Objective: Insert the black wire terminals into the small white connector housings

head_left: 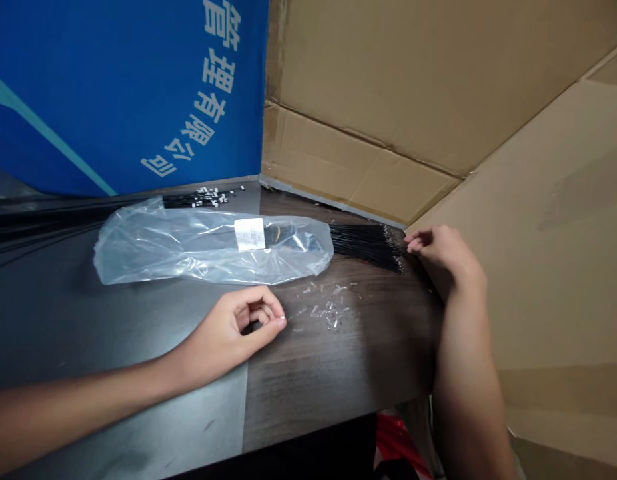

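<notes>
My left hand [241, 327] rests on the dark table [138, 347] with thumb and forefinger pinched together beside a scatter of small clear plastic pieces [328, 308]; what it pinches is too small to make out. My right hand [441, 257] lies at the table's right edge, fingertips curled on the ends of a bundle of thin black wires [368, 245]. The bundle runs left into a clear plastic bag [198, 250] with a white label [249, 234].
A blue board with white characters [123, 87] stands behind the table at left. Brown cardboard walls [438, 87] close the back and right side. More black wires with white tips [203, 198] lie behind the bag. Something red [398, 440] shows below the table's front edge.
</notes>
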A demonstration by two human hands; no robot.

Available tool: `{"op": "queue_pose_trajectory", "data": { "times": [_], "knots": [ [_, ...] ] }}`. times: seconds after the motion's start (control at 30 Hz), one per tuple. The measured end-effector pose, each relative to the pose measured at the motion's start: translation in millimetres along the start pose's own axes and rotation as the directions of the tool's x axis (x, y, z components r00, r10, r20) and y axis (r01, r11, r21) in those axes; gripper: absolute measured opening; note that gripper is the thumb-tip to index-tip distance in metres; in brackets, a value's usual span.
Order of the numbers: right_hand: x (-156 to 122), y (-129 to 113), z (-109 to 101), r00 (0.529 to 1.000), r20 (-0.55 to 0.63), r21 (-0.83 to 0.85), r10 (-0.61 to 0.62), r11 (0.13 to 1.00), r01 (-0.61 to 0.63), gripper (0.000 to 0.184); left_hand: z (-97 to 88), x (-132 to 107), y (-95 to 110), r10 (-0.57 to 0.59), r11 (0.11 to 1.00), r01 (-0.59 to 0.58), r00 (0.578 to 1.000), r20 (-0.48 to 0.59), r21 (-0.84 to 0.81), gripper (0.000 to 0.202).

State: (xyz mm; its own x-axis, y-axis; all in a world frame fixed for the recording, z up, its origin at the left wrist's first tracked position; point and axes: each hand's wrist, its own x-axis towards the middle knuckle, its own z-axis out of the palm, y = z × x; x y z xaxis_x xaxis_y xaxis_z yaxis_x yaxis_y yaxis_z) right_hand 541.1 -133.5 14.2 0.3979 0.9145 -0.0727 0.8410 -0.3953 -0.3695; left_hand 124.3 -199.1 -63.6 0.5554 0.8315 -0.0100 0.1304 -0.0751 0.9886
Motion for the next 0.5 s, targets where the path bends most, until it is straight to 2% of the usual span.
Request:
{"op": "queue_pose_trajectory", "data": {
  "times": [0.17,0.3,0.4,0.5],
  "knots": [
    [-13.9,-3.7,-13.0,0.996,-0.080,0.134,-0.046,0.989,0.056,0.019,-0.1,-0.4,-1.4,0.010,1.000,-0.010,1.000,-0.009,-0.025,0.031],
    [-12.5,-7.1,-18.4,0.989,-0.146,0.381,-0.031,0.920,0.086,0.013,-0.3,1.8,-2.0,0.013,0.997,-0.015,1.000,-0.018,-0.070,0.030],
    [-7.3,-12.1,-16.8,0.977,-0.208,0.630,0.051,0.771,0.093,0.016,0.8,3.2,-1.3,0.064,0.992,-0.067,0.997,-0.038,-0.103,0.027],
    [-1.9,-19.0,-12.9,0.968,-0.194,0.838,0.159,0.541,0.079,0.018,2.8,2.4,0.0,0.093,0.992,-0.098,0.994,-0.063,-0.075,0.024]
  ]
}}
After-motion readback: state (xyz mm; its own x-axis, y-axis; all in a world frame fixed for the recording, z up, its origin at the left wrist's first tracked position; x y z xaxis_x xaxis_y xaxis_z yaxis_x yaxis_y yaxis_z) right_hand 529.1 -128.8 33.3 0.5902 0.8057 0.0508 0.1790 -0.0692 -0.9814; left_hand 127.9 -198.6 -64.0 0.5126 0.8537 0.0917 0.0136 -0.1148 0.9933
